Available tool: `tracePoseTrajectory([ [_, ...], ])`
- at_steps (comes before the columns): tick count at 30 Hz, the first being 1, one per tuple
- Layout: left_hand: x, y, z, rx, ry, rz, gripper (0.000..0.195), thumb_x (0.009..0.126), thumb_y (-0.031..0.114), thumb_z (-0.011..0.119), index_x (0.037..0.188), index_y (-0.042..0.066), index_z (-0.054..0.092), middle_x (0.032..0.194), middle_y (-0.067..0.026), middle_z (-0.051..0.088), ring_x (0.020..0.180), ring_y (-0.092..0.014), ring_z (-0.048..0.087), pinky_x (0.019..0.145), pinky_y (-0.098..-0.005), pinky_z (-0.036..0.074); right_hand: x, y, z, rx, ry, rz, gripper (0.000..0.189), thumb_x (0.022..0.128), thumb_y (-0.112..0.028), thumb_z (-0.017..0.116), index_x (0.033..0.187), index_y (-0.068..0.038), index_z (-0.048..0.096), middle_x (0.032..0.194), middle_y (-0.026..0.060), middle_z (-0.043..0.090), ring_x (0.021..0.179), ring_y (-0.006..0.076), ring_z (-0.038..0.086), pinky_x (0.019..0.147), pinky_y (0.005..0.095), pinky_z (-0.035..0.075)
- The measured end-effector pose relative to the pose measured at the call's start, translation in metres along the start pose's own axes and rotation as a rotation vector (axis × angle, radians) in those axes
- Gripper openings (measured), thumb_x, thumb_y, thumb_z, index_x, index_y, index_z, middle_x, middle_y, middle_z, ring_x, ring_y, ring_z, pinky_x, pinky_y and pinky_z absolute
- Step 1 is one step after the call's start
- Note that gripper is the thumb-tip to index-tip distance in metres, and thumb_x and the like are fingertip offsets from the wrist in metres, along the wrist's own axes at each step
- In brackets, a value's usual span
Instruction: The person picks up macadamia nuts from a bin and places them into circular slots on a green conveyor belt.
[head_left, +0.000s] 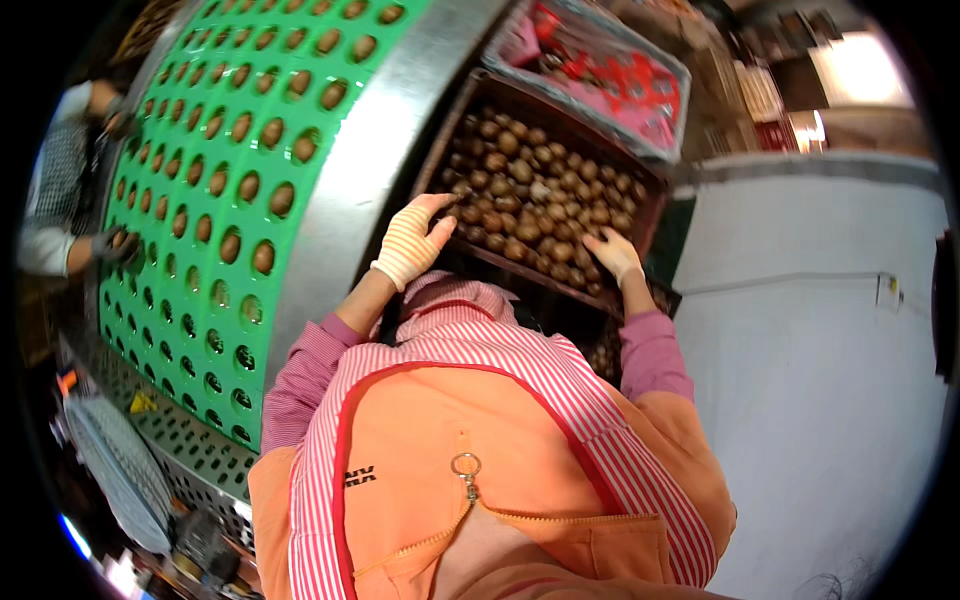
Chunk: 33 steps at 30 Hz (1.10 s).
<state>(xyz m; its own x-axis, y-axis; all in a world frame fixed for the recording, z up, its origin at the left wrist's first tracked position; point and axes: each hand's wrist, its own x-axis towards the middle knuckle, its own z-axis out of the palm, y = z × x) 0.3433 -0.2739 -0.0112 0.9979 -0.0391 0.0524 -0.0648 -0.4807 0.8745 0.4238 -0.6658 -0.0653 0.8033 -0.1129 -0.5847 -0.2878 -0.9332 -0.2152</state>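
Note:
A dark brown crate (462, 124) full of round brown eggs, some smeared, stands before me. My left hand (412, 238), in a striped knit glove with bare fingertips, is at the crate's near left corner, thumb and fingers apart, with no egg plainly in it. My right hand (616, 253) rests over the eggs (559, 251) near the crate's right side, fingers spread and partly bent; whether it grips an egg is not clear. Left of the crate lies a green moulded tray surface (225, 150) with rows of oval pockets, many holding a brown egg, the nearer rows without.
A steel edge (337, 187) runs between the green surface and the crate. A plastic-lined crate (679, 127) with red and pink trays stands behind. Across the green surface, a co-worker's dark-gloved hands (116, 246) reach in. A pale wall (810, 360) is on the right.

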Motion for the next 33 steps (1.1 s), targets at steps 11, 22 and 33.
tracePoseTrajectory([
  [11, 0.095, -0.018, 0.160, 0.573, -0.887, -0.020, 0.099, 0.074, 0.049, 0.078, 0.153, 0.014, 0.028, 0.155, -0.0176, 0.030, 0.141, -0.040, 0.031, 0.112, -0.0509, 0.031, 0.015, 0.014, 0.016, 0.182, -0.132, 0.073, 0.086, 0.088, -0.055, 0.062, 0.150, -0.003, 0.034, 0.155, 0.0188, 0.031, 0.142, 0.0332, 0.034, 0.114, 0.0410, 0.032],
  [22, 0.125, -0.013, 0.169, 0.502, -1.026, -0.233, 0.112, 0.066, 0.049, 0.084, 0.155, 0.021, 0.022, 0.149, -0.0160, 0.038, 0.128, -0.039, 0.049, 0.101, -0.0499, 0.045, 0.033, 0.006, -0.001, 0.251, -0.364, -0.012, 0.087, 0.086, -0.058, 0.061, 0.150, -0.005, 0.033, 0.149, 0.0195, 0.043, 0.137, 0.0354, 0.041, 0.111, 0.0388, 0.036],
  [33, 0.127, -0.006, 0.179, 0.434, -1.064, -0.420, 0.118, 0.065, 0.041, 0.087, 0.156, 0.022, 0.015, 0.153, -0.0181, 0.029, 0.130, -0.042, 0.046, 0.101, -0.0499, 0.046, 0.024, -0.019, 0.011, 0.662, -0.328, 0.341, 0.089, 0.090, -0.055, 0.059, 0.157, -0.013, 0.018, 0.157, 0.0200, 0.026, 0.144, 0.0345, 0.029, 0.106, 0.0499, 0.042],
])
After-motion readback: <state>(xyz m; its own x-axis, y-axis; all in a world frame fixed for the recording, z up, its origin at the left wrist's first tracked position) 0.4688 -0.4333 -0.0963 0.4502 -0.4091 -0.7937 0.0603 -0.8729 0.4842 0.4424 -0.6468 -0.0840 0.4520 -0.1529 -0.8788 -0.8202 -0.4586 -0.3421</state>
